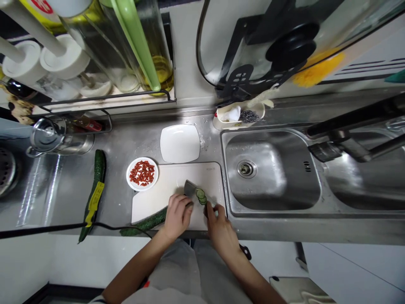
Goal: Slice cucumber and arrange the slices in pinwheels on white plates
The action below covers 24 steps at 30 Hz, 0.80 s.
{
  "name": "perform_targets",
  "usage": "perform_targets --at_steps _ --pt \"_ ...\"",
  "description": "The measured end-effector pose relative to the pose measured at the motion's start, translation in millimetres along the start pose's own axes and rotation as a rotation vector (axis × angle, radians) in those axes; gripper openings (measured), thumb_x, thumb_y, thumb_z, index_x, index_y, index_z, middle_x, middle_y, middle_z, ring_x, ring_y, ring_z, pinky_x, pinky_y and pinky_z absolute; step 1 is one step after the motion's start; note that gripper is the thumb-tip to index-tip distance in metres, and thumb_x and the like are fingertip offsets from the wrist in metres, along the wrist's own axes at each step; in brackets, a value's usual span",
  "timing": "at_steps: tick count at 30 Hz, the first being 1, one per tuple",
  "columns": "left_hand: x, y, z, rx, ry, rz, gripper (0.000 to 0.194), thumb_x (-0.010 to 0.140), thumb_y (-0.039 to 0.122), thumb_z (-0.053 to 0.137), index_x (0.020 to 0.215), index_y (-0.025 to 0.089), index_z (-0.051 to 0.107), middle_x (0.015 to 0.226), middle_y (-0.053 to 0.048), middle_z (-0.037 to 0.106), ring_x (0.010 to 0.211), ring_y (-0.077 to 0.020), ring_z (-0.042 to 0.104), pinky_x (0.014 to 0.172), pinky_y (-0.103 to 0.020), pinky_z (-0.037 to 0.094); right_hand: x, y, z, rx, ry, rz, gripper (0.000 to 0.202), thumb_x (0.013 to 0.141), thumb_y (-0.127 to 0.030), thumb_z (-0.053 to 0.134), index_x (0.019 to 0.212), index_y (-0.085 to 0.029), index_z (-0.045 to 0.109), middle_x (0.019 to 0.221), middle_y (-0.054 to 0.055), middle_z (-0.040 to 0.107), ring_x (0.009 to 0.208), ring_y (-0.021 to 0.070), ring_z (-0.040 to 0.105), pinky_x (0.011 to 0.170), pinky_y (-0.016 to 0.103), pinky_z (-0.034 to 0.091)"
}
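**Because the cucumber [148, 221] looks firm but slick, we would hold it from above**

Taking the board's middle as our clock centre, with twelve toward the wall, we find this cucumber between seven and eight, its far end running past the board's near edge. We judge it fairly light and stiff, its bumpy skin helping our grip but its round body ready to roll; a bent-fingered hold close to the cut end suits it. Our left hand [179, 215] curls over that inner end, gripping it, though the contact is hidden. Our right hand [220, 228] is closed around the knife [190, 188]. At three o'clock, thin slices [201, 196] overlap by the blade; they look wet and bendy, easily torn, so we would lift them flat.

Beneath lies the white cutting board [174, 177]. At ten sits a dish [156, 174] of small red pieces [142, 173], at twelve a white plate [179, 143]. Farther out, a second cucumber [99, 164], yellow-labelled, lies toward nine, and the steel sink [284, 169] toward three.
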State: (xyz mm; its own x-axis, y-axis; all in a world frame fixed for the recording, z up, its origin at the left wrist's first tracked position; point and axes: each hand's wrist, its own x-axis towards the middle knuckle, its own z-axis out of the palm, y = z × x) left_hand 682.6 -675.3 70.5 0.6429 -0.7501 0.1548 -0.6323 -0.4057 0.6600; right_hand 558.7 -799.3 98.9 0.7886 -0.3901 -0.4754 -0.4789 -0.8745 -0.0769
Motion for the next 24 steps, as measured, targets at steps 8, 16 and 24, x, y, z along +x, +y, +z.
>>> perform_targets --at_steps 8,16,24 --pt "30.5 24.5 12.4 0.037 -0.272 0.11 0.019 0.088 0.026 0.05 0.098 0.017 0.063 0.097 -0.009 0.062 0.1 -0.0227 0.055 0.087 -0.042 0.047 1.3 1.2 6.8 -0.024 0.075 -0.032 0.049 0.091 -0.01 0.036 0.139 -0.021 0.034 0.106 0.01 0.052 0.077 0.0139 0.06 0.067 0.025 0.046" --pt "38.9 14.1 24.1 0.088 -0.281 0.095 0.027 0.087 0.02 0.046 0.11 0.013 0.059 0.109 -0.012 0.062 0.109 -0.0253 0.054 0.101 -0.051 0.041 -8.9 -2.0 -4.0 -0.004 -0.008 -0.026 0.042 0.09 -0.008 0.036 0.129 -0.02 0.045 0.102 0.009 0.053 0.071 0.0138 0.061 0.063 0.025 0.046" --pt "28.4 2.4 -7.9 -0.011 -0.074 -0.016 0.025 0.09 0.018 0.044 0.11 0.017 0.058 0.11 -0.01 0.061 0.108 -0.0216 0.055 0.095 -0.043 0.048 -30.3 4.9 -11.9 0.305 -0.066 -0.004 0.039 0.087 -0.011 0.042 0.125 -0.02 0.048 0.106 0.009 0.053 0.071 0.0137 0.062 0.055 0.022 0.044"
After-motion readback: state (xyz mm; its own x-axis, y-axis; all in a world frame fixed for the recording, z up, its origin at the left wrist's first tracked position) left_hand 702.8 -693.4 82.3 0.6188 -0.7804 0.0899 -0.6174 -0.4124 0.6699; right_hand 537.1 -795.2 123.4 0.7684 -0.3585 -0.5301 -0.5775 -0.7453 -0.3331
